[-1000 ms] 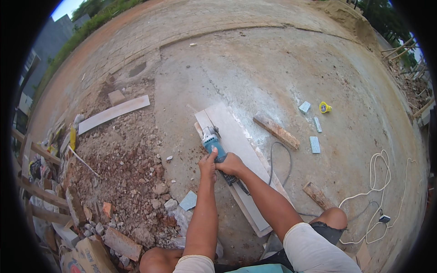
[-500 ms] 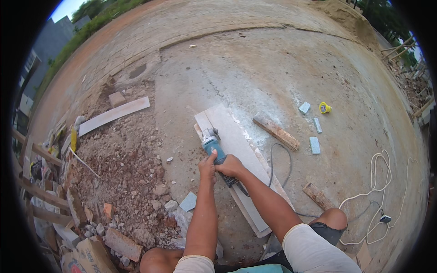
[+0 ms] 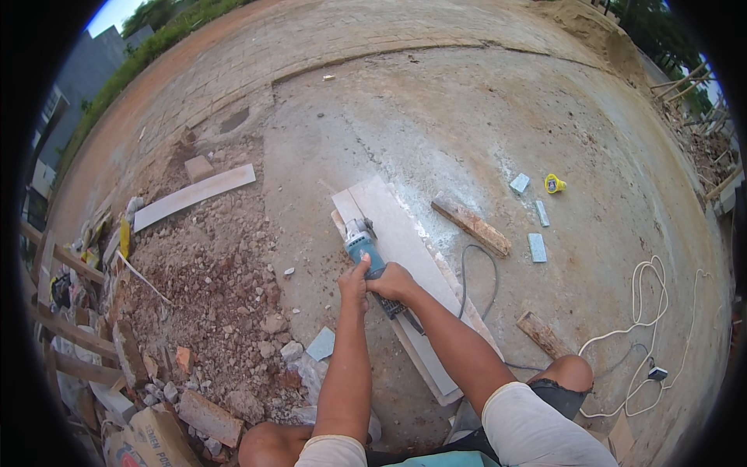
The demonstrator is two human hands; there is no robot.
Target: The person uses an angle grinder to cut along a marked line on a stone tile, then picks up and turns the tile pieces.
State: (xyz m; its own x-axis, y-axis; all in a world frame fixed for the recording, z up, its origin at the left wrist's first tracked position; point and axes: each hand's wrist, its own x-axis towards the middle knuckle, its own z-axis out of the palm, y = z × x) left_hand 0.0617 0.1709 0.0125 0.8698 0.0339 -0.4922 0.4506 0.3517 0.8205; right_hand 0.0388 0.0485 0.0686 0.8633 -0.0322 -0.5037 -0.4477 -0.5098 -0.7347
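A teal angle grinder (image 3: 362,247) rests over a long pale tile slab (image 3: 416,257), its metal head (image 3: 359,230) low near the slab's far left edge. My left hand (image 3: 354,286) is closed on the left side of the grinder's body, thumb laid along the top. Behind it, my right hand (image 3: 394,282) wraps the dark rear part of the tool. A thin cut line runs from the head toward the slab's far end. The slab lies on other boards or slabs, which show along its edges. The disc's contact with the slab is hidden.
A grey cable (image 3: 496,289) loops right of the slab. Wooden pieces (image 3: 473,226), light-blue tile offcuts (image 3: 537,247), a yellow round object (image 3: 554,184) and a white extension cord (image 3: 640,323) lie rightward. Leftward are rubble (image 3: 210,272), a pale strip (image 3: 194,197) and a paper sack (image 3: 156,440).
Almost nothing differs. The whole view has shifted very slightly, while both hands and the grinder keep the same place on the slab.
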